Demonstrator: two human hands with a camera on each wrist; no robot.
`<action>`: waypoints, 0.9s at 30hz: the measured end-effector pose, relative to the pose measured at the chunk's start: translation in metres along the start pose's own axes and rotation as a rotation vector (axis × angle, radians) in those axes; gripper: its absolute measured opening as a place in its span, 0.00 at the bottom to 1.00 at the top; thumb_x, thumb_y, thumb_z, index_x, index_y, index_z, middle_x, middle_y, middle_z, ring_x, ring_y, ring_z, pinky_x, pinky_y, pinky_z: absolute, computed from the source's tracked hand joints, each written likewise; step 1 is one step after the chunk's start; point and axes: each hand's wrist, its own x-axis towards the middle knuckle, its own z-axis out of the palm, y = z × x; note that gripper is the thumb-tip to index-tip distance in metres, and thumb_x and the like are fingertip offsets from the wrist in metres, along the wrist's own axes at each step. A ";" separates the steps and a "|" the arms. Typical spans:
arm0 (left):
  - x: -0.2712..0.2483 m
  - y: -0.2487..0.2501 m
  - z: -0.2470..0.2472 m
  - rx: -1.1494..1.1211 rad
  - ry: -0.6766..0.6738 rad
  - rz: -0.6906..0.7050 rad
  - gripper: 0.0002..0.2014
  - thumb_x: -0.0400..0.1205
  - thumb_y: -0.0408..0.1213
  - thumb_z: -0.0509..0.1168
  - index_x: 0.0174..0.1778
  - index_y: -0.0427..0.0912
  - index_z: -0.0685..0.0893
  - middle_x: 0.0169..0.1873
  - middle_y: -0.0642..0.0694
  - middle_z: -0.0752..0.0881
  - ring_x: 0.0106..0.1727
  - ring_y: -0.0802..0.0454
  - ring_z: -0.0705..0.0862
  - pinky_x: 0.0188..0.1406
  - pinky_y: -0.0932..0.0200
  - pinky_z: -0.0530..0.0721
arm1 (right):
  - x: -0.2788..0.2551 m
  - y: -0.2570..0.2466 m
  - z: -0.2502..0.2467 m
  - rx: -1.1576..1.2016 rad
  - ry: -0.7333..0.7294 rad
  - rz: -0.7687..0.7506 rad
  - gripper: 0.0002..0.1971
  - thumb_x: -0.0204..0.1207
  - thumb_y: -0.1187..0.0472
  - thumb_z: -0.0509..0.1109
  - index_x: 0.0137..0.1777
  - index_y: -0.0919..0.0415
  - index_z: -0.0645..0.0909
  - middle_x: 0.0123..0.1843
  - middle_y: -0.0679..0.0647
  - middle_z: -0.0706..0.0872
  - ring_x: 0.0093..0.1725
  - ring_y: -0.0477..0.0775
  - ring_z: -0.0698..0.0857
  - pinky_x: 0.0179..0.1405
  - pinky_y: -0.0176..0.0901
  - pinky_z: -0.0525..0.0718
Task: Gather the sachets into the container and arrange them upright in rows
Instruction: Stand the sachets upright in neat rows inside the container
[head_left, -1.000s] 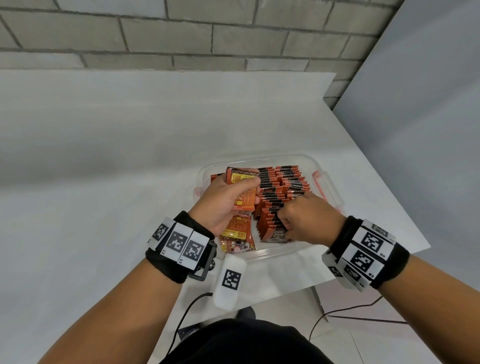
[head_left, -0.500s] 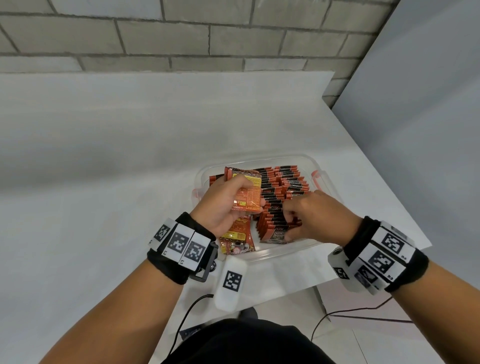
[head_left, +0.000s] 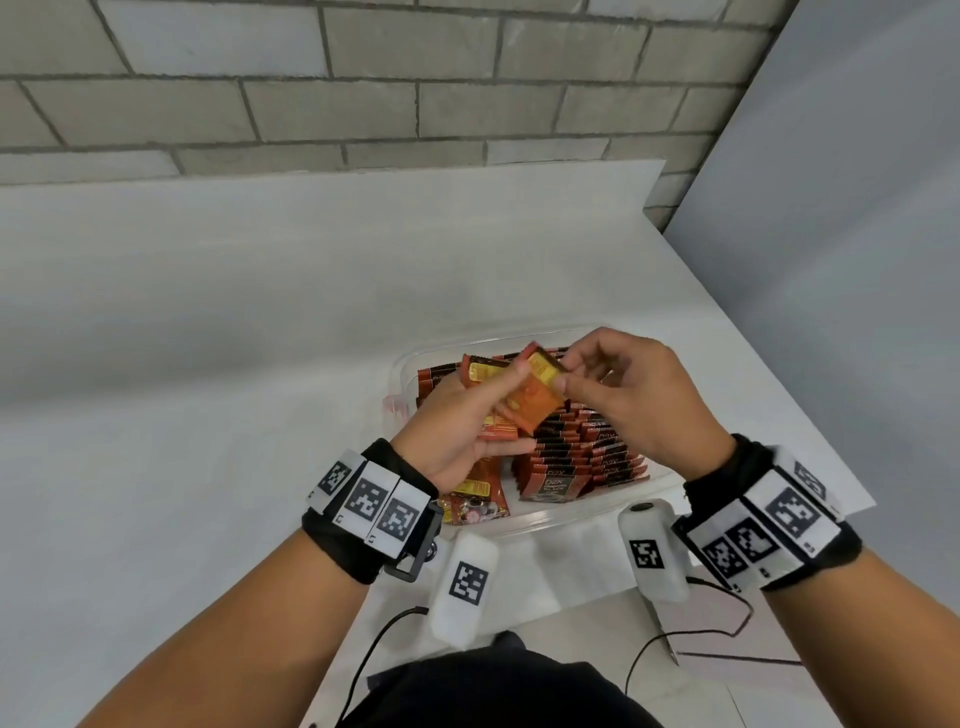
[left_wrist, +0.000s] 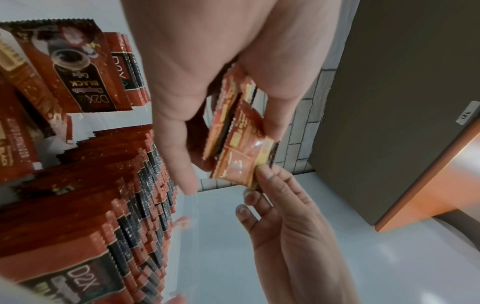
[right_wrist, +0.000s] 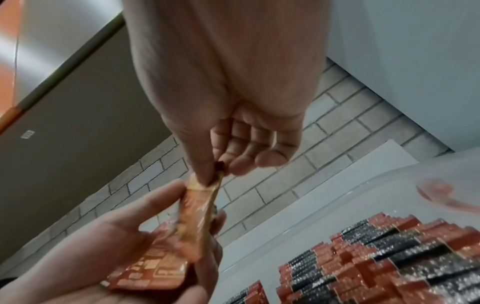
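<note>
A clear plastic container (head_left: 400, 374) sits on the white table near its right front corner. Rows of upright red-and-black sachets (head_left: 582, 452) (left_wrist: 124, 216) (right_wrist: 389, 246) fill its right part; loose sachets (head_left: 475, 499) lie flat at its near left. Above it my left hand (head_left: 462, 431) holds a few orange-backed sachets (head_left: 498, 423) (right_wrist: 148, 269). My right hand (head_left: 623, 395) pinches the top corner of one sachet (head_left: 540, 395) (left_wrist: 241, 156) (right_wrist: 200, 216) from that bunch between thumb and forefinger.
The white table (head_left: 208, 364) stretches left and back to a brick wall (head_left: 363, 93). Its right edge runs close beside the container, with a grey panel (head_left: 857, 234) beyond. Cables (head_left: 701, 629) hang below the front edge.
My right hand left the upright rows and rose to the left hand's bunch, taking one sachet by its corner. The left hand lifted slightly with its sachets.
</note>
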 end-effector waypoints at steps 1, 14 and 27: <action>0.000 0.002 -0.001 -0.040 0.025 -0.011 0.15 0.74 0.52 0.66 0.50 0.46 0.85 0.41 0.44 0.86 0.44 0.50 0.85 0.47 0.44 0.89 | -0.001 -0.001 -0.001 -0.023 0.078 -0.048 0.07 0.72 0.65 0.76 0.40 0.53 0.81 0.36 0.46 0.83 0.35 0.40 0.78 0.36 0.26 0.76; 0.001 0.005 -0.003 -0.063 -0.004 0.085 0.09 0.81 0.23 0.61 0.48 0.39 0.84 0.40 0.43 0.90 0.42 0.49 0.89 0.49 0.45 0.88 | -0.012 -0.001 0.003 -0.123 0.017 -0.211 0.10 0.72 0.56 0.76 0.52 0.55 0.88 0.46 0.46 0.82 0.47 0.39 0.79 0.46 0.26 0.73; -0.002 0.000 -0.008 0.087 -0.075 0.087 0.09 0.80 0.23 0.64 0.51 0.40 0.82 0.41 0.46 0.90 0.44 0.48 0.89 0.41 0.52 0.87 | 0.003 -0.018 -0.008 -0.116 -0.190 0.087 0.04 0.75 0.62 0.73 0.48 0.55 0.85 0.40 0.46 0.86 0.36 0.34 0.80 0.39 0.22 0.77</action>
